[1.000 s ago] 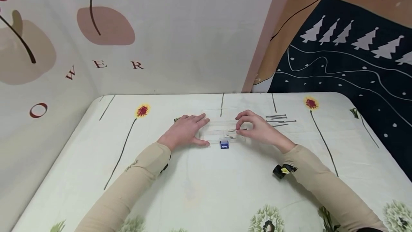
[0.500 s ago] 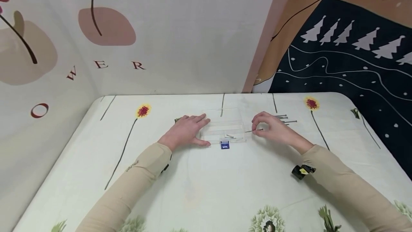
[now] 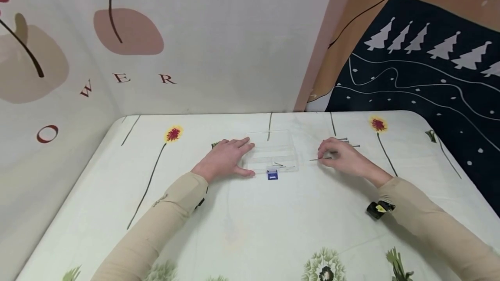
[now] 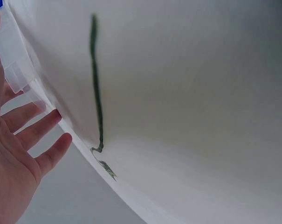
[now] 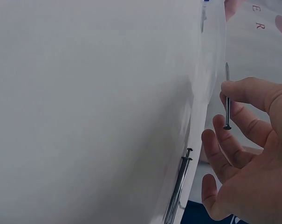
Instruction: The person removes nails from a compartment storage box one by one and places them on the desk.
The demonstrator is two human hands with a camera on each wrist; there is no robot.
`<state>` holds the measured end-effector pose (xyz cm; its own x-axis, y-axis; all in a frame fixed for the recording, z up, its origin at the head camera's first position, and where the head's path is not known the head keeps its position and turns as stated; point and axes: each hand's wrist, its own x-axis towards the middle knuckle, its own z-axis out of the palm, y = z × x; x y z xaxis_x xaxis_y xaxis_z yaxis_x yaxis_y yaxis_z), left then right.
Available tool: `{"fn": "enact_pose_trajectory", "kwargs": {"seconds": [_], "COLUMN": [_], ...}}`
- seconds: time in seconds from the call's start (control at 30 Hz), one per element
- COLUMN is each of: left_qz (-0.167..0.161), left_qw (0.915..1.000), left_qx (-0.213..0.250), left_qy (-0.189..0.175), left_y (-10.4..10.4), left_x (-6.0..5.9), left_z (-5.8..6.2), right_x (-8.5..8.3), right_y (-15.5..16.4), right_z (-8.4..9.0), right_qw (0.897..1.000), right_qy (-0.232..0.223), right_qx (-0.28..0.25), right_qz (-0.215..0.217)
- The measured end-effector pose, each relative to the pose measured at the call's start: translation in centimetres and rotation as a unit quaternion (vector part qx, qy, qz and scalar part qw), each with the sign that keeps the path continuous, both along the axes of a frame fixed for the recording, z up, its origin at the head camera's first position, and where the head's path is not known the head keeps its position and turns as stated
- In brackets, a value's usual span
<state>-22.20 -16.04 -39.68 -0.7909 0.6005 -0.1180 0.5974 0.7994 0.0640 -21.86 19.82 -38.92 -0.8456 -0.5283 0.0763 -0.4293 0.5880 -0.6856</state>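
Grey metal, the nail was pinched in the right hand by thumb and finger, right of the clear box, the left hand spread at its edge; a slackening pinch could let it fall

Dark tree-print fabric shows beyond a flowered tablecloth.

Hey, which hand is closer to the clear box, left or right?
Left. The left hand is at the left edge of the clear box; the right hand is apart from the box, off to the right, pinching a nail.
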Motion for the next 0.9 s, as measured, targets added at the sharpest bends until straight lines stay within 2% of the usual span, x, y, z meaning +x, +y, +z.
{"fn": "enact_pose_trajectory", "kwargs": {"seconds": [0.5,0.77,0.9], "left_qz": [-0.002,0.006,0.008], "left_qw": [1.0000,0.9996,0.9995], "left_qx": [0.004,0.023,0.027], "left_qy": [0.006,-0.014,-0.016], "left_y": [-0.1,0.0,0.0], "left_x": [-0.1,0.0,0.0], "left_z": [-0.2,-0.2,-0.1], "right_x": [0.0,-0.2,-0.5], "right_y": [2.8,4.4,5.2], "right_z": [-0.3,-0.4,-0.3], "right_qw": [0.999,0.997,0.995], "right_qy": [0.018,0.000,0.007], "right_qx": [0.017,0.037,0.054], "right_qz": [-0.045,-0.074,-0.083]}}
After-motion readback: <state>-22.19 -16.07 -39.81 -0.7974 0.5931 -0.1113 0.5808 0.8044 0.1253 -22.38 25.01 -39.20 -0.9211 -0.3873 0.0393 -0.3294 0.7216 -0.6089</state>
